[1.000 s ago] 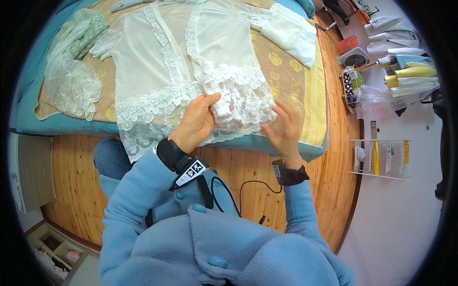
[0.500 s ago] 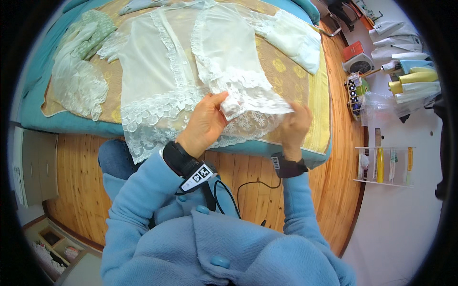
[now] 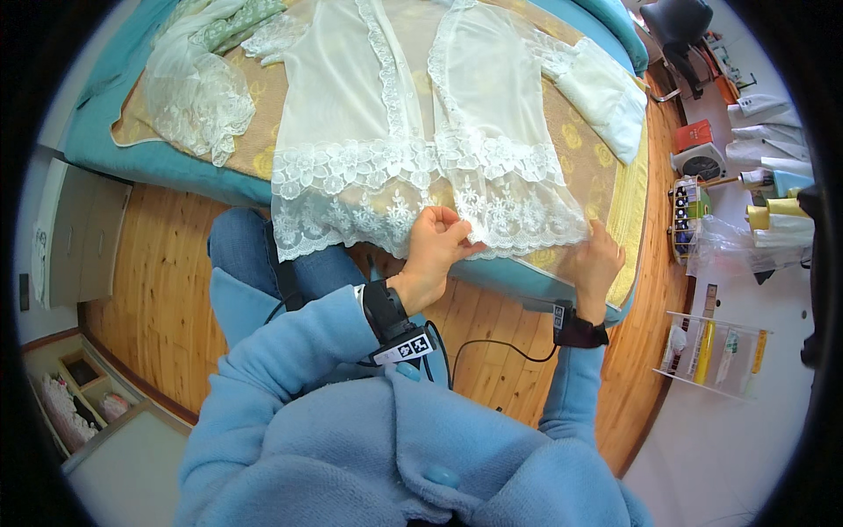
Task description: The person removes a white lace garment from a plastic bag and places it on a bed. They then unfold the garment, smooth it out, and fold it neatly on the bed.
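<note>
A sheer white lace cardigan [image 3: 342, 97] lies spread on the bed, its front parted and its lace hem toward me. My left hand [image 3: 433, 250] pinches the hem at the lower corner of the right-hand front panel. At the outer end of that same hem, near the side seam, my right hand [image 3: 597, 266] grips the lace edge between thumb and fingers. The hem between both hands runs nearly straight along the bed's edge.
Under the cardigan is a tan and yellow patterned blanket [image 3: 580, 119] on a teal bed sheet [image 3: 167, 167]. A crumpled white lace garment [image 3: 195, 92] lies left, a folded pale one [image 3: 606, 101] right. A cabinet [image 3: 83, 237] stands left; a wire rack [image 3: 716, 351] is right.
The hem panel, lifted and folded up between my hands before, now lies down flat toward me. Both hands have come lower with it. The whole view has shifted, too.
</note>
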Motion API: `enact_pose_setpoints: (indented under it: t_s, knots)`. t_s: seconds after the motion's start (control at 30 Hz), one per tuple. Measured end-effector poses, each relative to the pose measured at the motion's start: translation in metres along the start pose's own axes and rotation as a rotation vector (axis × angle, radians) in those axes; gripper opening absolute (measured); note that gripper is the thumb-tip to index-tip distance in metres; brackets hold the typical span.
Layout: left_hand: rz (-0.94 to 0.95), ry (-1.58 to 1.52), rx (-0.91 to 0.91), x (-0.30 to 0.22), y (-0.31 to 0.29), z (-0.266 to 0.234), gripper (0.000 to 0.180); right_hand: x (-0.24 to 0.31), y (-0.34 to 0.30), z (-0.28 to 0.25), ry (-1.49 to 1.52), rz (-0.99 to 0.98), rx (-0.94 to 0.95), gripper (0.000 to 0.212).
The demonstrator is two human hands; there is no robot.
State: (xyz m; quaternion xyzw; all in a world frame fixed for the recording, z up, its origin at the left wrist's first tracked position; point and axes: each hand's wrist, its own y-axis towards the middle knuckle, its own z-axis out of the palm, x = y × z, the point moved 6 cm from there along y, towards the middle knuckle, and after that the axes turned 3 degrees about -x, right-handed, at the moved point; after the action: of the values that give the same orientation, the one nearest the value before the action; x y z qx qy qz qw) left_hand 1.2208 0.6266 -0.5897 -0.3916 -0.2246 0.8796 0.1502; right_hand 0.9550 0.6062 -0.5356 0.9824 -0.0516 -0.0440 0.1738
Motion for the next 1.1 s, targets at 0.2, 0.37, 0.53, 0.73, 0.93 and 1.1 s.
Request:
enact_pose_setpoints:
  t_s: [0.2,0.37,0.53,0.73,0.93,1.1]
  knots:
    - [0.042,0.009,-0.016,-0.003,-0.006,-0.001,0.021,0.091,-0.027,-0.061,0.452,-0.427,-0.139,0.049]
    - [0.148,0.008,0.017,-0.016,-0.012,0.003,0.02,0.162,-0.023,-0.058,0.618,-0.52,-0.224,0.04]
    - [-0.003,-0.078,0.055,-0.019,0.002,-0.006,0.027,0.162,-0.006,-0.061,0.692,-0.553,-0.354,0.025]
    - [-0.202,-0.32,0.286,-0.029,0.03,0.017,0.047,0.157,-0.001,-0.076,0.659,-0.594,-0.399,0.018]
    - [0.001,-0.001,0.114,-0.049,0.048,0.002,0.024,0.159,-0.003,-0.082,0.56,-0.75,-0.397,0.015]
    - [0.112,0.064,0.027,-0.047,0.045,-0.01,0.017,0.156,-0.01,-0.077,0.528,-0.834,-0.324,0.016]
